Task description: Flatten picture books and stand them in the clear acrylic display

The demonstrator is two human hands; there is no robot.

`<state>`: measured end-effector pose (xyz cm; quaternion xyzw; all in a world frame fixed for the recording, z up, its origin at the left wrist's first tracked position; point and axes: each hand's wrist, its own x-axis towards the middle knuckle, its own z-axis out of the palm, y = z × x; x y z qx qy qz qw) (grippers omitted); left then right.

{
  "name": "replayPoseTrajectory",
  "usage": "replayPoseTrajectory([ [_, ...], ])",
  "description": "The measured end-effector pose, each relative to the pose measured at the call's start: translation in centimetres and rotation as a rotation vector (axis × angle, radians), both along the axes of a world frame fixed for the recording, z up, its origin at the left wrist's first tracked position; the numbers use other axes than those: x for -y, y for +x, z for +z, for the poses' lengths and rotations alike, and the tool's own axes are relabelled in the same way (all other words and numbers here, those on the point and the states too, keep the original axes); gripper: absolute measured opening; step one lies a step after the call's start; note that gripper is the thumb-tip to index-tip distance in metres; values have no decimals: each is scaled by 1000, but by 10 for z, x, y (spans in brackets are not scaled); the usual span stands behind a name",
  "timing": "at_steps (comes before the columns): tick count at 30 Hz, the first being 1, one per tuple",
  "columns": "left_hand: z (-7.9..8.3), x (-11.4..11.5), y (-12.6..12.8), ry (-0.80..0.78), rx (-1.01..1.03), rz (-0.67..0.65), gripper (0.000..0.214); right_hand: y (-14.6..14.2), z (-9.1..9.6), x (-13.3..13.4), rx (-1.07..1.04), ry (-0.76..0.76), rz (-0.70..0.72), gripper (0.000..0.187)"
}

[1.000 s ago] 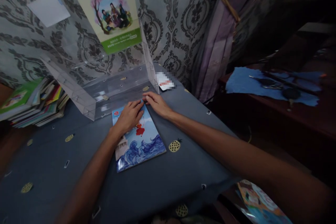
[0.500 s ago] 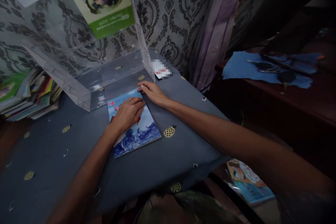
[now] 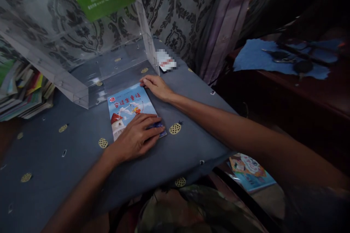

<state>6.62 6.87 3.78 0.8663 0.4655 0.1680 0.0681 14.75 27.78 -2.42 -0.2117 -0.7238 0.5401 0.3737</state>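
A: What lies nearest the body?

B: Patterned clothing [image 3: 175,211], then the grey tabletop [image 3: 84,131]. On it lies the book [image 3: 131,107], flat and shut, with the left hand [image 3: 139,134] palm down across its lower part. Those fingers are outstretched and slightly parted, the tips reaching the book's right edge.

A: What has just changed?

B: That hand has slid down the cover toward the body; 0.5 s ago it lay higher and covered most of the red title. Now the title shows whole, and the 2 hands touch the book at opposite ends, which seems to steady it better.

A: And the right hand [image 3: 156,86]?

B: It stays at the upper right corner, fingers bent together there. Whether it pinches the corner or merely rests against it can't be told.

A: Any containers?

B: Just 1 past the book: a clear rack [image 3: 78,94], apart from it. The pineapple print shows through the rack's floor. A mostly white card [image 3: 165,60], blurred out, lies just beside its right wall, and a stack of books [image 3: 30,91] stands to its left. Farther back hangs or stands a green-banded print [image 3: 106,0]; whether the rack holds it is unclear.
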Motion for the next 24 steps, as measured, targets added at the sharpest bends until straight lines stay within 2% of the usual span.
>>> replayPoseTrajectory([
  [3,-1,2,3,22,16,-44,26,0,0,0,5,8,-1,21],
  [11,-3,-1,3,51,100,-44,24,2,3,2,24,56,-18,25],
  [14,-6,-3,-2,52,132,4,26,4,6,3,54,94,-23,26],
  [16,-11,-6,-12,103,139,117,26,5,8,4,85,142,-23,25],
  [20,-21,-13,-43,223,126,482,29,9,10,6,175,262,-20,24],
  [24,-24,-16,-74,222,79,804,34,16,11,12,281,426,0,27],
])
